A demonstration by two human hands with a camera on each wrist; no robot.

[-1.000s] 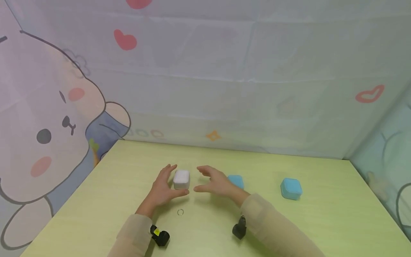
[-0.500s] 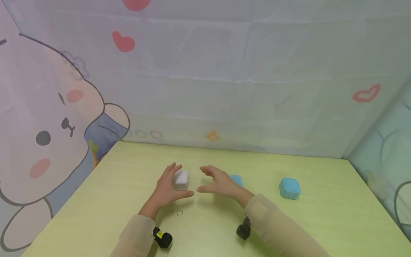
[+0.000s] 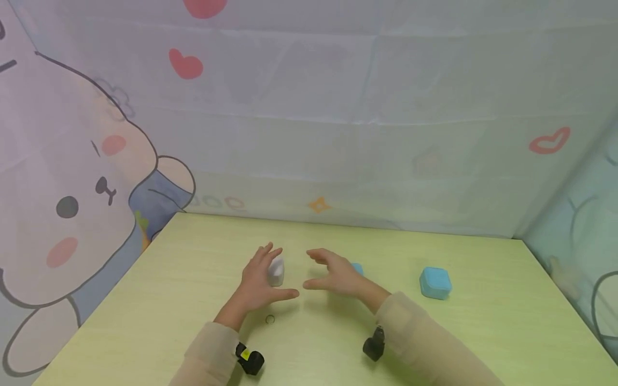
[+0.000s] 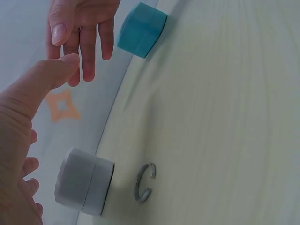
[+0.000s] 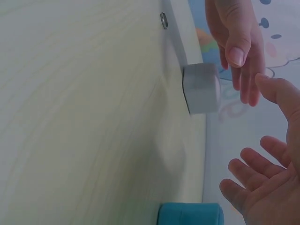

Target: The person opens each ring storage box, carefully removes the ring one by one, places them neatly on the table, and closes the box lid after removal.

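Both hands hover over the table with palms turned toward each other and hold nothing. My left hand (image 3: 256, 281) has its thumb and fingers spread apart, and in the head view it partly covers a small white box (image 3: 277, 273) with rounded corners. To its right, my right hand (image 3: 335, 274) is likewise spread and partly hides a light blue box (image 3: 358, 267) of similar shape. The left wrist view shows a silver open ring (image 4: 137, 185) lying on the tabletop near the white box, on the person's side of it.
Farther right on the pale wooden table (image 3: 483, 332) stands a second light blue box (image 3: 435, 283). A cloth backdrop (image 3: 338, 134) with cartoon prints rises behind the table's far edge. Black wrist cameras hang under both sleeves.
Both hands have drifted slightly to the right. The left hand now covers more of the white box, and the right hand more of the nearer blue box. The boxes and ring stay put.
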